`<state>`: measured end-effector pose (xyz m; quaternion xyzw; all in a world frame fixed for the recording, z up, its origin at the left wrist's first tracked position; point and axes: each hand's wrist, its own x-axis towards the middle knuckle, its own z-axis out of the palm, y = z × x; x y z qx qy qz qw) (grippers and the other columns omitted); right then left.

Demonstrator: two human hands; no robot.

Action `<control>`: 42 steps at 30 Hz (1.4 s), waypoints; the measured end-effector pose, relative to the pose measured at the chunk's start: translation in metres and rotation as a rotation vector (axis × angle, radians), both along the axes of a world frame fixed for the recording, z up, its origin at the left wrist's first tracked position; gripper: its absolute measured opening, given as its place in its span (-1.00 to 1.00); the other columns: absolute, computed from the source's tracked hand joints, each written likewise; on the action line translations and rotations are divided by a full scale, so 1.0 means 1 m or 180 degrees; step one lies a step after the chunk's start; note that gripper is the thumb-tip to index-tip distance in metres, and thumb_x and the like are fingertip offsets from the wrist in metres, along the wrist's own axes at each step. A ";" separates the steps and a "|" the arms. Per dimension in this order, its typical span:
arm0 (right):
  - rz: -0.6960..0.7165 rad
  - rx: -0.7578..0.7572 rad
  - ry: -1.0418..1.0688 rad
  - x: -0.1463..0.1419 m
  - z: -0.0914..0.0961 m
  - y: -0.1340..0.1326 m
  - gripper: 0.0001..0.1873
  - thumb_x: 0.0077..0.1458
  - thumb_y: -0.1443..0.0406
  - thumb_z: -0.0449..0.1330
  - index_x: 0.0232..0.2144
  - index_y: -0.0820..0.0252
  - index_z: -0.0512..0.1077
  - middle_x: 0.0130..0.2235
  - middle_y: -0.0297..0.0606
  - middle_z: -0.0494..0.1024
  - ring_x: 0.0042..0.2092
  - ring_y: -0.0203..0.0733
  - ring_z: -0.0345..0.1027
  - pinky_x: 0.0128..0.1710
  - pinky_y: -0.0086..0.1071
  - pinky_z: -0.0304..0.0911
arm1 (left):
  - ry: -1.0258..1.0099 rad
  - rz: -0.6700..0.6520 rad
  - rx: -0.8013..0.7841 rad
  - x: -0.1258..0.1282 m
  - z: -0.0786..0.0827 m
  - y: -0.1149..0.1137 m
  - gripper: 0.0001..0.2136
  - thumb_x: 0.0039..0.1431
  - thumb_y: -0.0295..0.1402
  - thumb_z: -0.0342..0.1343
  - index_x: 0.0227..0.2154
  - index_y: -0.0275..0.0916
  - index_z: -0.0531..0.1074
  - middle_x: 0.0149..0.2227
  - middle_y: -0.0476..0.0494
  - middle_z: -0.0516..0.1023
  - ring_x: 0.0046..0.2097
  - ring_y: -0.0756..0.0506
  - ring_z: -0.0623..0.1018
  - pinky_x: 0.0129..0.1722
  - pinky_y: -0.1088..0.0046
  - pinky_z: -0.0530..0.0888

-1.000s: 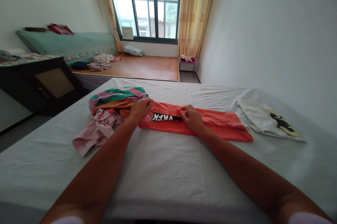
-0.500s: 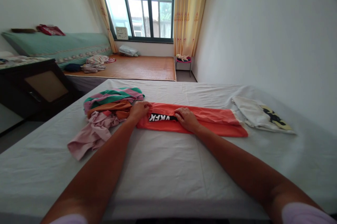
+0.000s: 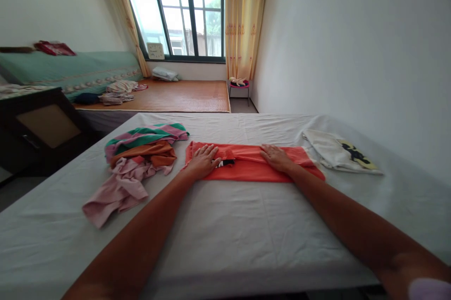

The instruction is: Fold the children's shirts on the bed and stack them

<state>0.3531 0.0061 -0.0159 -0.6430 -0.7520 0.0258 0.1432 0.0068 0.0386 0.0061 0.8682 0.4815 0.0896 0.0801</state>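
An orange garment (image 3: 246, 170) folded into a long strip lies across the white bed sheet (image 3: 218, 229). My left hand (image 3: 203, 161) rests flat on its left part, fingers spread, beside a small black printed patch. Flat on the strip's right part lies my right hand (image 3: 276, 157), fingers stretched out. Neither hand grips the cloth.
A heap of pink, green-striped and brown clothes (image 3: 137, 159) lies left of the strip. A folded white garment with a black and yellow print (image 3: 338, 154) sits at the right. Beyond the bed are a low platform with a mat (image 3: 169, 95), a dark cabinet (image 3: 42, 126) and a window.
The fold over the black lettering has closed, so only a small piece shows. Both hands went from pinching the cloth to lying flat, and the right hand slid to the right.
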 end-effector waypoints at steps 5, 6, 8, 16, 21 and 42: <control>-0.0488 -0.0161 -0.0679 0.068 -0.003 -0.022 -0.40 0.29 0.12 -0.17 0.24 0.33 0.20 0.28 -0.02 0.20 0.31 -0.06 0.01 0.29 -0.15 -0.11 | 0.0026 0.0034 -0.0029 -0.001 0.001 -0.001 -0.39 0.28 0.04 -0.27 0.30 -0.14 0.09 0.37 -0.21 0.01 0.37 -0.32 -0.02 0.27 -0.02 -0.02; -0.0506 -0.0119 -0.0745 0.070 -0.001 -0.024 -0.41 0.28 0.14 -0.17 0.23 0.35 0.21 0.27 0.00 0.22 0.30 -0.06 0.03 0.29 -0.15 -0.10 | 0.0013 0.0033 -0.0021 -0.001 0.002 -0.002 -0.39 0.28 0.04 -0.27 0.30 -0.13 0.09 0.37 -0.20 0.01 0.37 -0.32 -0.02 0.27 -0.02 -0.02; -0.0491 0.0025 -0.0768 0.067 0.003 -0.025 -0.45 0.28 0.22 -0.19 0.19 0.35 0.27 0.23 0.01 0.29 0.27 -0.08 0.12 0.27 -0.18 -0.05 | -0.0010 0.0060 0.0010 0.000 0.002 -0.003 -0.41 0.28 0.04 -0.26 0.29 -0.11 0.11 0.36 -0.19 0.03 0.36 -0.31 -0.01 0.26 -0.03 -0.02; -0.1389 0.0393 -0.0779 0.076 0.018 -0.049 -0.47 0.22 0.11 -0.05 0.15 0.20 0.31 0.17 0.00 0.37 0.15 0.13 0.21 0.02 0.03 0.23 | 0.0022 0.0129 0.0072 -0.003 0.001 -0.005 -0.40 0.27 0.08 -0.29 0.28 -0.05 0.13 0.36 -0.13 0.04 0.36 -0.27 0.02 0.27 -0.04 -0.04; -0.1759 -0.0008 -0.0436 0.097 0.009 -0.055 -0.30 0.21 -0.05 -0.13 0.21 0.27 0.22 0.18 0.06 0.34 0.14 0.18 0.23 0.03 0.04 0.21 | 0.0143 0.0200 0.0105 -0.004 0.001 -0.004 -0.43 0.29 0.08 -0.33 0.28 0.03 0.11 0.36 -0.04 0.03 0.36 -0.23 0.01 0.29 0.01 -0.06; -0.1040 -0.0012 -0.1012 0.075 0.004 -0.049 -0.48 0.29 0.15 -0.18 0.20 0.12 0.26 0.25 -0.17 0.28 0.25 0.01 0.12 0.23 0.10 -0.10 | 0.0300 0.0313 -0.0056 -0.007 0.009 -0.007 -0.42 0.29 0.07 -0.33 0.29 0.01 0.07 0.38 -0.07 -0.02 0.37 -0.21 -0.02 0.29 0.04 -0.05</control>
